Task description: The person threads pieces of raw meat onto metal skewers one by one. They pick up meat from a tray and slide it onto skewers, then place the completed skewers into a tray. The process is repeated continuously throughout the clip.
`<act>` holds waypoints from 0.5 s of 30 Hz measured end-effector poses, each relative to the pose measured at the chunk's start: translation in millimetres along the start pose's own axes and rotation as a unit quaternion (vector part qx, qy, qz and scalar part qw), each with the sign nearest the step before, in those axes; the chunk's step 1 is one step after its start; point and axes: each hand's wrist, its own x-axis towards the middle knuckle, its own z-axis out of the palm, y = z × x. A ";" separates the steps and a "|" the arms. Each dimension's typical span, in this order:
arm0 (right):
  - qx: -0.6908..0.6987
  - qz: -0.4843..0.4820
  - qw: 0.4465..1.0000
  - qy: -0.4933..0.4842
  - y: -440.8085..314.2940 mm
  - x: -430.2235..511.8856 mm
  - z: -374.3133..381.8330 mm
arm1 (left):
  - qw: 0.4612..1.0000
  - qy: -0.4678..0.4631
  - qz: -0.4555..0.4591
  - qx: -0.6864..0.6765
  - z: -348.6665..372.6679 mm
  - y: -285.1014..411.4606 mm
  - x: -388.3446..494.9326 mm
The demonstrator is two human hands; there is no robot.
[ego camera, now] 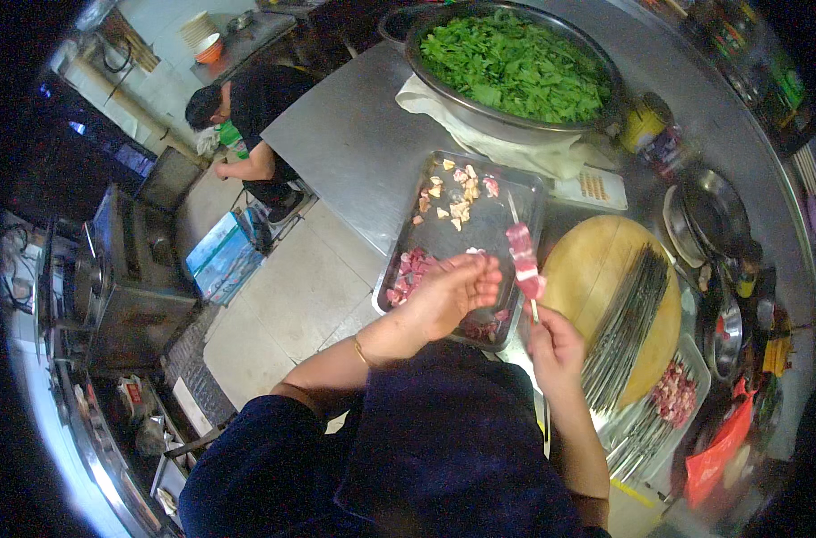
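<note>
My right hand (557,343) grips the lower end of a metal skewer (513,207), which carries pieces of red and pale meat (523,259). Beside it, my left hand (458,292) is over the metal tray (379,294), palm up with fingers curled; whether it holds anything cannot be seen. Pale fatty pieces (460,208) lie in the tray's far part, and red meat chunks (408,272) in its near left corner. Right of the tray, a bundle of metal skewers (626,329) rests on a round wooden board (583,255).
A big metal bowl of green leaves (515,67) stands on cloth at the far side. A clear tray (700,376) with meat chunks and skewers is at right, near pans (716,212) and a red bag (721,450). Another person (256,128) bends beyond the table.
</note>
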 end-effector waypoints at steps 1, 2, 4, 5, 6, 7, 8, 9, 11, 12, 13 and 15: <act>0.014 0.027 0.999 -0.016 -0.6 -6.2 -5.6 | 0.998 -0.004 -0.006 -0.064 -5.4 7.3 2.4; 0.016 0.021 0.999 -0.024 5.1 -15.3 -9.1 | 0.996 0.005 -0.006 -0.092 -11.7 12.5 5.3; -0.041 -0.009 0.998 -0.047 8.4 -31.9 -9.6 | 0.994 0.030 0.000 -0.108 -8.2 21.7 5.8; -0.069 -0.024 0.996 -0.056 9.0 -37.3 -9.5 | 0.992 0.040 0.000 -0.115 -4.7 25.3 5.8; -0.100 -0.026 0.993 -0.063 9.3 -41.2 -9.7 | 0.993 0.049 0.007 -0.110 -1.1 26.5 5.0; -0.107 0.000 0.992 -0.069 7.1 -41.5 -8.7 | 0.993 0.045 0.013 -0.107 0.5 27.0 4.8; -0.114 0.026 0.990 -0.075 4.0 -41.4 -7.5 | 0.993 0.042 0.019 -0.104 1.6 27.3 4.5; -0.121 0.052 0.988 -0.079 2.4 -41.9 -6.9 | 0.994 0.037 0.024 -0.101 2.0 27.2 4.5; -0.114 -0.005 0.992 -0.056 13.8 -42.7 -5.4 | 0.993 0.046 0.023 -0.106 3.4 25.9 5.0; -0.112 -0.005 0.992 -0.055 11.6 -41.5 -4.2 | 0.993 0.052 0.024 -0.106 6.7 26.2 4.0; -0.110 -0.006 0.992 -0.055 9.2 -40.3 -3.3 | 0.992 0.059 0.025 -0.106 8.5 26.2 3.5; -0.124 0.001 0.990 -0.064 2.0 -39.8 -3.3 | 0.994 0.055 0.032 -0.086 7.9 26.8 3.9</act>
